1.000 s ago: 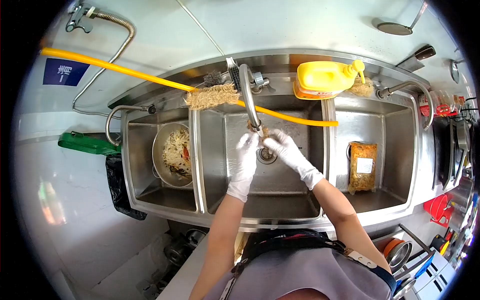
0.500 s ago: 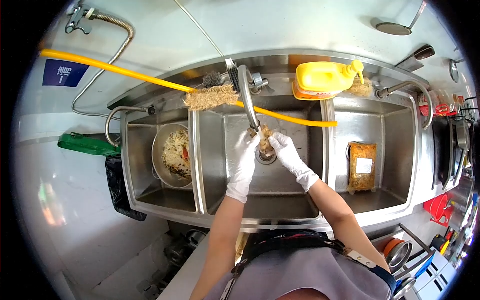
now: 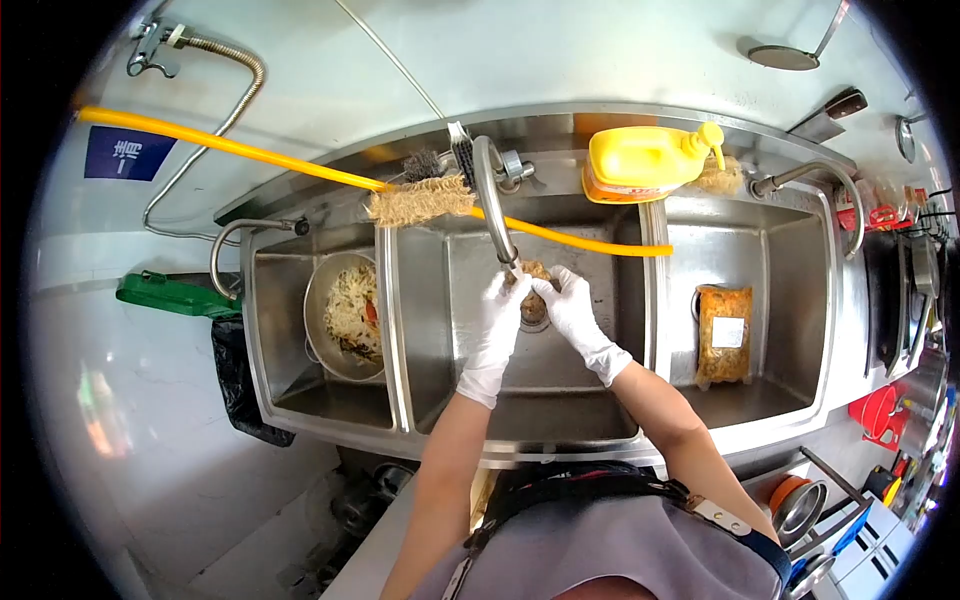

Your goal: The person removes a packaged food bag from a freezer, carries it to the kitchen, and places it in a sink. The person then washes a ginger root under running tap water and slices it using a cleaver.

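Note:
Under the spout of the middle faucet [image 3: 490,190], a tan, rough-looking clump [image 3: 536,272] is held above the middle sink basin [image 3: 560,375]; its exact kind I cannot make out. My left hand [image 3: 500,310], in a white glove, has its fingers closed on the clump's left side, close to the spout's tip. From the right, my gloved right hand [image 3: 572,308] grips the same clump with bent fingers. Both sets of fingertips nearly meet at its near edge and cover part of it. Below lies the drain [image 3: 535,318].
A bristled brush head [image 3: 422,201] and a yellow hose [image 3: 590,239] lie across the basins. A yellow pump bottle [image 3: 645,163] stands on the back ledge. The left basin holds a pot of food scraps [image 3: 316,300]; the right one holds a sealed food pack [image 3: 725,360].
My hands have drawn closer together around the clump, with the right hand moving slightly left. The clump now looks more covered by the fingers. The camera view has shifted very slightly.

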`<state>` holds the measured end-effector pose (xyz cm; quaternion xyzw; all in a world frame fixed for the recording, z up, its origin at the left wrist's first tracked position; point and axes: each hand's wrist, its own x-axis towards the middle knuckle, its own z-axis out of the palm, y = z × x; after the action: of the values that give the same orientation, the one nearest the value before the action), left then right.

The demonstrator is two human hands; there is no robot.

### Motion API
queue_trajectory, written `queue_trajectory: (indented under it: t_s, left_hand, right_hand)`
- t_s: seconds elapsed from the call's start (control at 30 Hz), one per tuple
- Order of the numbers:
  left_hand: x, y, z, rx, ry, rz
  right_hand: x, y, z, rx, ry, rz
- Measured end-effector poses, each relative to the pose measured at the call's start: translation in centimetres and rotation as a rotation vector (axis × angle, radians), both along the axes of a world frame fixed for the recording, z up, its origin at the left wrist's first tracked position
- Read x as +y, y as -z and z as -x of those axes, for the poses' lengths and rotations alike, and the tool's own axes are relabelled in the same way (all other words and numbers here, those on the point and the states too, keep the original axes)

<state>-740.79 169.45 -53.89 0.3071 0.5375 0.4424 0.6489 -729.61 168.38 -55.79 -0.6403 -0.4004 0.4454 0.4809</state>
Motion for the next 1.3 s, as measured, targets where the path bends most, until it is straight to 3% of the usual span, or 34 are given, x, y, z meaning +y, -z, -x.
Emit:
queue_trajectory:
  t_s: [0.1, 0.17, 0.2, 0.3, 0.43, 0.57, 0.7, 0.9, 1.03, 1.07, 1.17, 1.3]
  left_hand:
    - [0.3, 0.5, -0.2, 0.087, -0.019, -0.051]
    - [0.9, 0.0, -0.1, -0.018, -0.01, -0.012]
    - [1.0, -0.1, 0.0, -0.068, -0.005, 0.011]
    - [0.6, 3.0, 0.9, 0.217, 0.112, -0.078]
    - [0.1, 1.3, 0.5, 0.194, 0.148, -0.085]
    - [0.3, 0.7, 1.2, -0.052, 0.18, -0.043]
    - [0.6, -1.8, 1.1, -0.143, 0.1, -0.042]
    - [-0.1, -1.8, 2.3, 0.141, 0.318, 0.008]
    - [-0.9, -1.1, 2.5, 0.23, 0.314, -0.099]
    - [-1.0, -3.0, 1.8, 0.325, 0.339, -0.086]
    - [-1.6, -1.5, 2.2, 0.463, 0.407, -0.215]
    - [-2.7, -1.7, 2.9, 0.68, 0.504, -0.438]
  right_hand:
    - [0.1, 0.0, -1.2, -0.167, -0.14, 0.05]
    - [1.4, 0.9, -3.4, -0.154, -0.282, 0.064]
    - [2.4, 0.5, -4.0, -0.265, -0.23, -0.015]
    - [6.7, -0.6, -5.0, -0.448, -0.119, -0.333]
    - [12.0, 0.8, -4.6, -0.799, -0.218, -0.558]
    - [13.5, 0.6, -5.3, -1.161, -0.359, -0.544]
    - [14.3, 0.1, -5.4, -1.32, -0.521, -0.526]
    - [16.1, -3.9, -5.3, -1.294, -0.393, -0.59]
    - [18.4, -5.7, -4.6, -1.092, -0.435, -0.246]
    - [18.6, -5.9, -4.2, -1.082, -0.383, -0.227]
    - [16.9, -6.9, -4.2, -1.065, -0.439, -0.181]
    - [10.8, -12.5, -7.8, -1.141, -0.306, -0.559]
